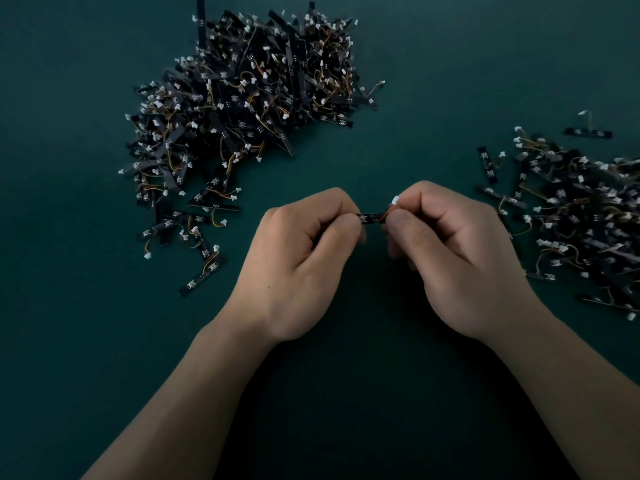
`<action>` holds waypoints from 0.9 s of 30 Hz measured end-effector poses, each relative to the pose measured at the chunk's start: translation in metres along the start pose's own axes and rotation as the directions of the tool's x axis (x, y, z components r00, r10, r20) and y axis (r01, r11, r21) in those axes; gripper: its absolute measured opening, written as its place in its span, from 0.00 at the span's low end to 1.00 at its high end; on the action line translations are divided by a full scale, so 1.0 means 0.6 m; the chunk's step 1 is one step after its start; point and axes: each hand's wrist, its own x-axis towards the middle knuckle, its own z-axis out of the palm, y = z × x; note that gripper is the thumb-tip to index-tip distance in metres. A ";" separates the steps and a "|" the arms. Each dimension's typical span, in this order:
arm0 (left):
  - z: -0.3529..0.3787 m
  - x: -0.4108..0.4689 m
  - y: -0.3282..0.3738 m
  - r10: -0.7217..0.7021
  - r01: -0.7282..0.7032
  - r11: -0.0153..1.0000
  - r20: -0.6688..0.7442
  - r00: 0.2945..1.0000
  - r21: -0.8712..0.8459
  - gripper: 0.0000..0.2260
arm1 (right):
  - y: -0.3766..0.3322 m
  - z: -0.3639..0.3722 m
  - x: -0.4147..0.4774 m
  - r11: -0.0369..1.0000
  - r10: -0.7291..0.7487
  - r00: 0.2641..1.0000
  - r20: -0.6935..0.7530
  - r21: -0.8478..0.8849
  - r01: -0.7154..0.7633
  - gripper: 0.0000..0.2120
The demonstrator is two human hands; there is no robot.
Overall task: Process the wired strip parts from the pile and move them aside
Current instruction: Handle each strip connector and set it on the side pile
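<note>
Left hand [304, 251] and right hand [460, 251] each pinch an end of one strip [372, 216] above the desk [415, 116] centre, pile [242, 98] at 11 o'clock, side heap [581, 220] at 3; risk: right-hand pull by the white plug [395, 200] could tear thin wires [385, 215] off the strip.
</note>
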 end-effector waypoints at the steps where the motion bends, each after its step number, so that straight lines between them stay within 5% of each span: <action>1: -0.002 0.000 0.000 -0.004 0.004 1.000 0.012 1.000 -0.009 0.11 | 0.001 0.000 0.000 1.000 0.004 1.000 0.004 -0.004 -0.004 0.12; 27: 0.004 -0.001 0.007 0.031 -0.026 0.997 -0.079 0.996 0.068 0.13 | 0.000 -0.001 0.002 1.000 -0.008 1.000 -0.002 -0.026 0.007 0.11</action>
